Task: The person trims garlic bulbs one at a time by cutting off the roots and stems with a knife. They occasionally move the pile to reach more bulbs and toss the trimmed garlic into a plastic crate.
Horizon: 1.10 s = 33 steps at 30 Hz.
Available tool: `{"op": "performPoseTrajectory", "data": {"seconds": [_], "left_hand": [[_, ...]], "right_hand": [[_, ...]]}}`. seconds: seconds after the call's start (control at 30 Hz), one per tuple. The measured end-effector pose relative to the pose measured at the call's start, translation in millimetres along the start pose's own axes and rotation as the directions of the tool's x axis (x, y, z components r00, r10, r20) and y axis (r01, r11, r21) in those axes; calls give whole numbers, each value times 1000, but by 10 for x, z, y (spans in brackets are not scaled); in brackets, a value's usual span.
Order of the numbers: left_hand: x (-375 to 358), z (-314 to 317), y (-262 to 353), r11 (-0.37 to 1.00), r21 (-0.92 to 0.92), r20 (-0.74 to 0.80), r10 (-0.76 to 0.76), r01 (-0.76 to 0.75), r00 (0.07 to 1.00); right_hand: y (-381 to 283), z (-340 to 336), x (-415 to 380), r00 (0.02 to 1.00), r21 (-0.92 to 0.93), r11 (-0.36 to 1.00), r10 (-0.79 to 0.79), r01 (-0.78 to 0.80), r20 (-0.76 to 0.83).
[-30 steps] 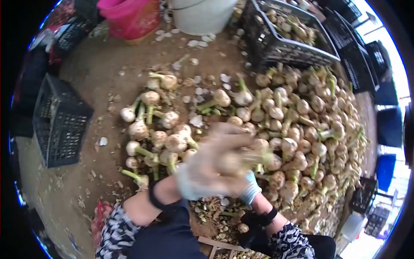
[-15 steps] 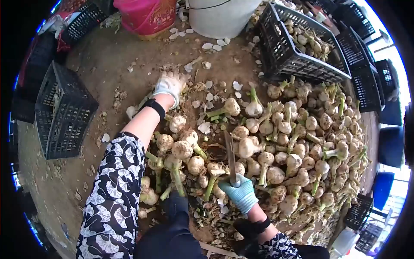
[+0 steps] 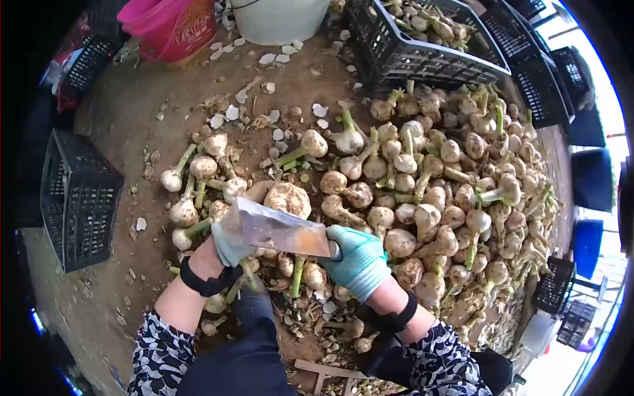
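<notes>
My right hand (image 3: 360,261), in a pale teal glove, is closed round the handle of a cleaver (image 3: 281,229). Its broad blade, stained brown near the handle, points left across in front of my left hand (image 3: 231,241). That hand wears a whitish glove and grips a large, dirt-streaked garlic bulb (image 3: 288,199), which shows just beyond the blade's upper edge. The blade hides most of the left fingers. Several garlic bulbs with green stalks (image 3: 185,212) lie on the ground beyond and left of this hand. A big heap of garlic (image 3: 449,198) spreads to the right.
A black crate (image 3: 429,63) holding garlic stands at the back right, and another crate (image 3: 79,198) stands at the left. A pink bucket (image 3: 168,30) and a white bucket (image 3: 281,20) are at the back. Peel scraps (image 3: 274,58) litter the dirt floor.
My left hand has come back from the far ground and now holds a garlic bulb. The cleaver has swung from upright to pointing left, meeting that hand. The view has shifted slightly.
</notes>
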<state>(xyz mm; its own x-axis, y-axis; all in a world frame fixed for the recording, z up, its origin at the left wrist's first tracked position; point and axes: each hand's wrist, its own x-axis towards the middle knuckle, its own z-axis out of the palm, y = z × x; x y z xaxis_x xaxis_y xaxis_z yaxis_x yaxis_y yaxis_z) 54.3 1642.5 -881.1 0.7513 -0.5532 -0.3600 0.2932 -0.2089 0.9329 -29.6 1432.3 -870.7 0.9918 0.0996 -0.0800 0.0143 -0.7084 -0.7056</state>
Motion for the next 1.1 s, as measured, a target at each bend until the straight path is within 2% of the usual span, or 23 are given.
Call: {"op": "performPoseTrajectory", "data": {"seconds": [0.03,0.07,0.13,0.17,0.2,0.27,0.37,0.43,0.47,0.5,0.57,0.6,0.67,0.7,0.73,0.83,0.9,0.93,0.97,1.0,1.03,1.07,1.1], "left_hand": [[0,63,-81,993,60,18,105,-106,994],[-21,93,-138,992,62,22,106,-107,994],[-84,129,-235,931,115,-32,351,-345,936],[-120,159,-272,931,115,-29,353,-347,935],[-159,195,-306,941,201,-105,299,-274,949],[-217,276,-306,965,209,-238,206,-158,949],[-354,297,-113,970,223,-211,149,-101,966],[-350,239,-232,941,188,-179,313,-280,933],[-337,188,-234,786,465,-104,505,-407,857],[-328,151,-223,540,688,25,649,-484,760],[-345,186,-265,594,625,49,618,-507,784],[-371,256,-431,739,511,-121,566,-438,815],[-403,262,-170,956,111,-172,289,-273,942],[-418,264,-38,982,-96,-192,141,-161,971],[-422,234,-39,940,189,-168,316,-284,934],[-468,196,-119,747,458,-57,566,-482,823],[-537,255,-383,775,524,-126,480,-353,868],[-546,302,-399,781,545,-151,450,-305,880],[-518,362,-376,835,351,-226,515,-424,827],[-605,301,-289,807,341,-210,564,-481,798],[-669,252,-49,777,330,-193,612,-536,767],[-732,202,192,743,319,-176,657,-589,733],[-762,156,318,657,381,-128,734,-650,667]], "right_hand": [[-19,-30,0,1000,-1,1000,4,-4,-6],[-55,-66,-1,1000,-40,999,-1,1,8],[-109,-127,-14,999,-115,993,-22,27,43],[-145,-157,-22,999,-116,993,-20,25,39],[-184,-188,-32,999,-136,990,-29,35,46],[-223,-220,-38,998,-180,983,-24,34,59],[-245,-279,-33,994,-184,981,-35,53,102],[-251,-275,-59,989,-179,983,-18,45,148],[-250,-269,-68,981,-173,984,-4,38,193],[-245,-255,-75,980,-174,984,-5,40,197],[-223,-209,-91,994,-163,982,-80,92,78],[-202,-192,-54,993,-182,976,-118,120,24],[-151,-183,-22,992,-176,976,-120,125,41],[-114,-165,-16,993,-175,978,-109,117,55],[-108,-156,-11,992,-176,977,-111,119,55],[-102,-136,-57,993,-184,977,-95,106,65],[-105,-105,-56,992,-161,979,-121,124,23],[-115,-131,-70,990,-187,977,-86,107,116],[-69,-136,-55,989,-185,976,-92,112,113],[25,-120,-37,976,-202,975,134,-98,172],[146,-116,-17,907,-229,924,355,-305,225],[362,-195,79,832,-373,831,511,-413,217],[497,-223,-31,885,-312,845,465,-435,26]]}}
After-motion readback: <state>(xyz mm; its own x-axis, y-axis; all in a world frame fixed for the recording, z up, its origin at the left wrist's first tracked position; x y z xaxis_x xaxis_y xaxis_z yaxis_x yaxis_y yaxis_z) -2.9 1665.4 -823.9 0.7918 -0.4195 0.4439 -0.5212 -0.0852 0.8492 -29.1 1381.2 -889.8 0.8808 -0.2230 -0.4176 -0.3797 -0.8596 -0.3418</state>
